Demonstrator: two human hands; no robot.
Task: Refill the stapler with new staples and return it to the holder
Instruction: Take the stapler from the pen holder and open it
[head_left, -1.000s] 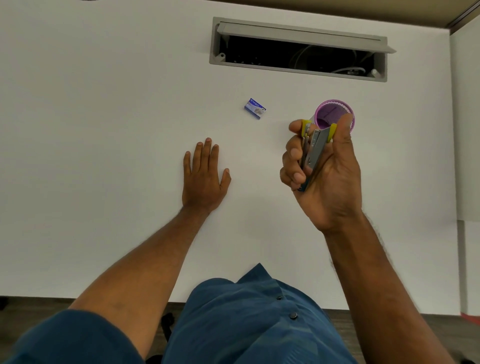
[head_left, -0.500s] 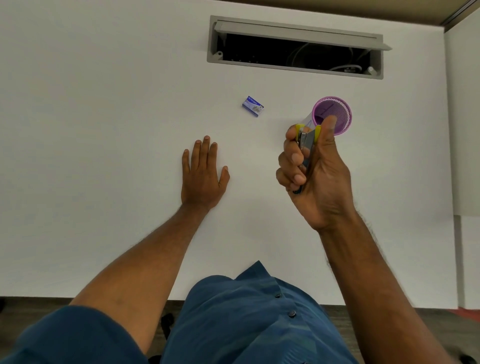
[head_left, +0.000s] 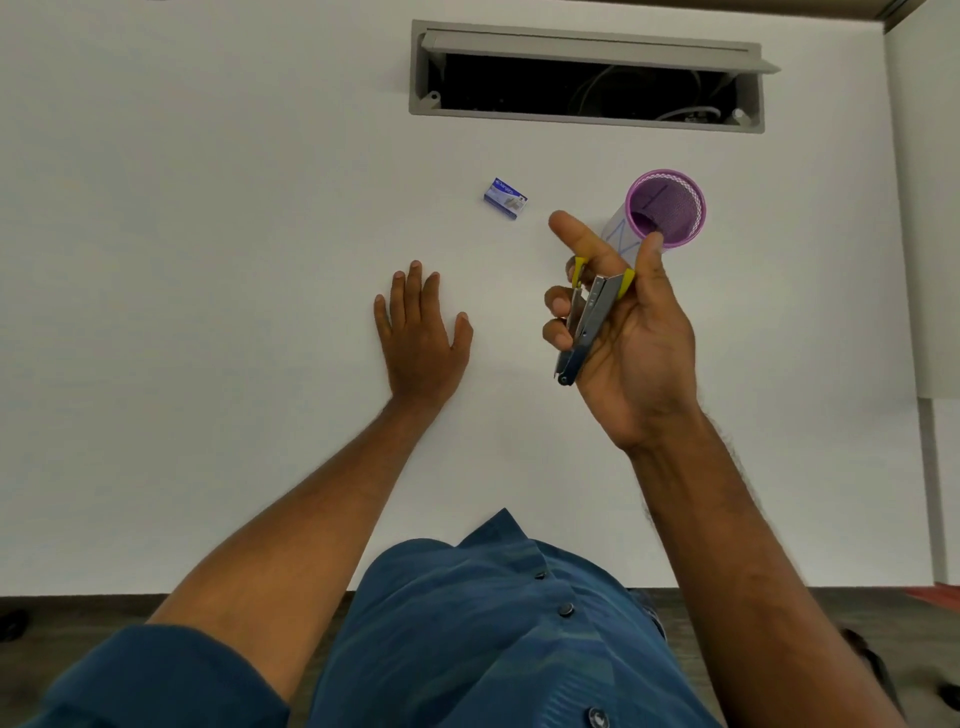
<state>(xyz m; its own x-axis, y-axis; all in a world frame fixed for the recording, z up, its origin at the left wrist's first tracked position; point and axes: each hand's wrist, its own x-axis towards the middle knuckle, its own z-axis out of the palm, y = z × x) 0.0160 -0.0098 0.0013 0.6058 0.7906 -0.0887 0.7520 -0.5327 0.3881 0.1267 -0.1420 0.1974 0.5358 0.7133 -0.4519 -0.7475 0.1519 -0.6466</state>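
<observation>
My right hand holds a small metal stapler with yellow ends, lifted above the white table. Thumb and curled fingers grip it while the index finger points up and away. The stapler's two metal arms look slightly parted. A purple mesh holder cup stands just beyond the hand, open top toward me. A small blue staple box lies on the table to the left of the cup. My left hand rests flat on the table, palm down, fingers together, holding nothing.
A grey cable hatch is open at the far side of the white table, with wires inside. The table's near edge runs just in front of my blue shirt. A second white surface adjoins on the right.
My right hand has turned the stapler so its metal side faces me, and the index finger has lifted off it. The left hand has stayed flat.
</observation>
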